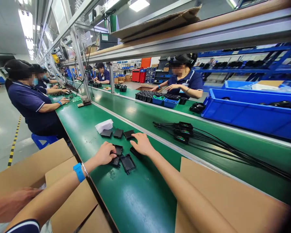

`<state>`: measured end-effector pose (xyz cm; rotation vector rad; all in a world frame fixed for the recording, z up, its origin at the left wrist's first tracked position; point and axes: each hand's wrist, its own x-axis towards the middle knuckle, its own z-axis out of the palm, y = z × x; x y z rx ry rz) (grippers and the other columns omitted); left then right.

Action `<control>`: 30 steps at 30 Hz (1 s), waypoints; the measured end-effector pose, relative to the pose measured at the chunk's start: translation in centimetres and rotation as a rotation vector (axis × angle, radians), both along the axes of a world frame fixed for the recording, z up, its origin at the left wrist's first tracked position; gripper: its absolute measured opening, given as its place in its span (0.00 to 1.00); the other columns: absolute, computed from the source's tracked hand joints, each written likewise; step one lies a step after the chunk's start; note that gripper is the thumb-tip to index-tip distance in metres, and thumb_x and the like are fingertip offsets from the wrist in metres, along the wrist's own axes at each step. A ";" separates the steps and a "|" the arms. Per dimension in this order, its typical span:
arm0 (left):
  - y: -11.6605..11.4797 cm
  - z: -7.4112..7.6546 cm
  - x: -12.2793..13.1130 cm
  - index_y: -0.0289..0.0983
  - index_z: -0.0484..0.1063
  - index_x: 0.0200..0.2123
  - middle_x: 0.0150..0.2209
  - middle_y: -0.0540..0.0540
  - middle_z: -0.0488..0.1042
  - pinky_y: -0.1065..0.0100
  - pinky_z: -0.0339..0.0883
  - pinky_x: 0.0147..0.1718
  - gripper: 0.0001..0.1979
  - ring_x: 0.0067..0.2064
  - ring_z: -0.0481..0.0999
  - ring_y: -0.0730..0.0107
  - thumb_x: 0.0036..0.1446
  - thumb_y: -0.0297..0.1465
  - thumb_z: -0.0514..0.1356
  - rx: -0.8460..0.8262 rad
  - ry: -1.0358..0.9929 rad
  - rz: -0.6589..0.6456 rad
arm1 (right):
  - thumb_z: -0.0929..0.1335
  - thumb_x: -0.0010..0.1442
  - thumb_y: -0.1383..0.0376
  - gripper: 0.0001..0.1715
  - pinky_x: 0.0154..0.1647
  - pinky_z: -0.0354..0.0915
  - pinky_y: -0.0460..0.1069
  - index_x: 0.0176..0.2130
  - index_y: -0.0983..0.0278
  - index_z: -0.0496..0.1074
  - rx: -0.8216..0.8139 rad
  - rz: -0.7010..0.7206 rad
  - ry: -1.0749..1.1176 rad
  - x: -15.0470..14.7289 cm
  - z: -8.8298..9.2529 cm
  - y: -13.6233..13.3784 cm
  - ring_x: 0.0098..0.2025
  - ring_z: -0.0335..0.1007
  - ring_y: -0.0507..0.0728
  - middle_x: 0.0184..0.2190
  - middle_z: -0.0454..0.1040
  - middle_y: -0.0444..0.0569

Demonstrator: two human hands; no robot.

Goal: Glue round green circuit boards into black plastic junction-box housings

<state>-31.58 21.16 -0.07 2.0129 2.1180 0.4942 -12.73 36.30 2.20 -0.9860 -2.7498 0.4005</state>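
Several flat black cases (128,163) lie clustered on a green table (135,200) along a factory line, with a worker's bare arms (181,187) stretched over it. The left hand (103,154), a blue band (79,172) and a silver bangle (85,170) at its wrist, rests on a pair of cases (115,160), its fingers curled over their left side; whether they pinch one cannot be told. The right hand (143,144) has forefinger and thumb spread, the forefinger at the end of the rightmost of three cases in a row (118,133), another dark case (135,151) partly hidden beneath the palm. A crumpled white wrapper (104,125) touches the leftmost of that row. Across a metal rail (160,140) lies a bundle of black cables (208,142), while a cardboard box (83,191) stands at left and a cardboard panel (208,197) at right. At lower left, another person's hand (21,200), blurred, shows over the box. A co-worker (190,81) in a navy shirt is opposite, near a large blue bin (252,111)
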 end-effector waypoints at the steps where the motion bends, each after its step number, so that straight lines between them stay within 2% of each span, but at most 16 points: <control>1: 0.0 0.0 0.3 0.35 0.71 0.32 0.35 0.47 0.71 0.59 0.62 0.45 0.06 0.43 0.69 0.63 0.57 0.32 0.62 0.004 0.003 0.015 | 0.61 0.65 0.56 0.30 0.59 0.53 0.62 0.63 0.63 0.57 0.010 0.007 -0.014 -1.3 0.2 0.7 0.63 0.50 0.65 0.62 0.56 0.57; 3: 0.0 0.0 0.8 0.35 0.71 0.32 0.35 0.46 0.71 0.61 0.62 0.43 0.03 0.43 0.69 0.62 0.56 0.29 0.61 0.017 0.013 0.051 | 0.66 0.62 0.55 0.33 0.60 0.53 0.66 0.62 0.62 0.57 0.018 0.034 -0.055 -3.4 0.5 2.3 0.63 0.50 0.67 0.64 0.53 0.56; 6: -0.5 0.2 1.2 0.37 0.70 0.31 0.35 0.45 0.72 0.61 0.62 0.41 0.01 0.42 0.68 0.60 0.55 0.27 0.60 0.038 0.029 0.103 | 0.67 0.62 0.55 0.28 0.58 0.58 0.65 0.58 0.63 0.63 0.020 0.076 -0.117 -4.4 0.9 4.5 0.59 0.59 0.64 0.59 0.61 0.55; 10: -2.6 1.3 1.3 0.37 0.68 0.31 0.36 0.45 0.72 0.59 0.61 0.42 0.02 0.43 0.67 0.58 0.56 0.26 0.57 0.049 0.024 0.134 | 0.65 0.64 0.55 0.22 0.52 0.64 0.60 0.52 0.66 0.67 0.048 0.007 -0.161 -1.6 1.1 6.6 0.51 0.67 0.59 0.51 0.68 0.54; 14: -5.5 2.5 1.7 0.39 0.69 0.31 0.35 0.47 0.73 0.57 0.58 0.44 0.03 0.45 0.66 0.57 0.54 0.25 0.58 0.005 -0.006 0.069 | 0.63 0.66 0.56 0.18 0.47 0.67 0.56 0.48 0.66 0.69 0.053 -0.083 -0.198 2.4 1.0 7.3 0.44 0.70 0.56 0.45 0.72 0.51; 17: -7.1 2.9 2.5 0.39 0.69 0.30 0.35 0.48 0.73 0.57 0.57 0.43 0.05 0.46 0.66 0.57 0.51 0.24 0.59 -0.063 -0.011 -0.003 | 0.62 0.67 0.57 0.17 0.47 0.66 0.55 0.44 0.67 0.71 0.061 -0.058 -0.191 3.8 1.0 5.6 0.43 0.69 0.55 0.42 0.72 0.51; 20: -7.7 2.9 3.4 0.40 0.69 0.30 0.36 0.48 0.74 0.56 0.55 0.44 0.06 0.46 0.66 0.57 0.49 0.23 0.59 -0.122 0.002 -0.066 | 0.57 0.68 0.57 0.22 0.51 0.60 0.56 0.44 0.68 0.72 0.119 -0.040 -0.127 3.8 1.0 1.6 0.49 0.64 0.59 0.44 0.70 0.57; 23: -7.5 2.5 4.1 0.41 0.71 0.30 0.37 0.48 0.75 0.56 0.54 0.44 0.07 0.47 0.65 0.56 0.49 0.23 0.60 -0.130 0.016 -0.099 | 0.62 0.62 0.49 0.25 0.49 0.59 0.57 0.42 0.66 0.74 0.135 0.016 -0.097 3.0 0.4 -2.9 0.49 0.60 0.63 0.43 0.68 0.58; 25: -7.2 2.2 4.6 0.41 0.72 0.31 0.36 0.48 0.75 0.56 0.54 0.44 0.05 0.47 0.65 0.55 0.51 0.24 0.61 -0.123 0.024 -0.119 | 0.66 0.57 0.51 0.22 0.47 0.59 0.57 0.41 0.65 0.75 0.127 0.034 -0.096 2.7 -0.2 -4.8 0.48 0.59 0.64 0.44 0.67 0.58; 28: -6.9 2.1 5.9 0.42 0.74 0.32 0.35 0.47 0.75 0.55 0.53 0.44 0.03 0.47 0.65 0.55 0.53 0.27 0.62 -0.128 0.024 -0.173 | 0.65 0.57 0.61 0.15 0.45 0.60 0.56 0.42 0.63 0.75 0.097 0.027 -0.093 3.0 -0.9 -5.6 0.49 0.58 0.64 0.50 0.64 0.59; 30: -6.7 2.2 7.0 0.42 0.74 0.32 0.35 0.47 0.76 0.56 0.53 0.44 0.03 0.47 0.64 0.56 0.54 0.28 0.62 -0.131 0.018 -0.221 | 0.65 0.57 0.62 0.14 0.45 0.60 0.55 0.41 0.61 0.76 0.068 0.048 -0.099 3.8 -1.0 -5.1 0.49 0.59 0.63 0.51 0.64 0.57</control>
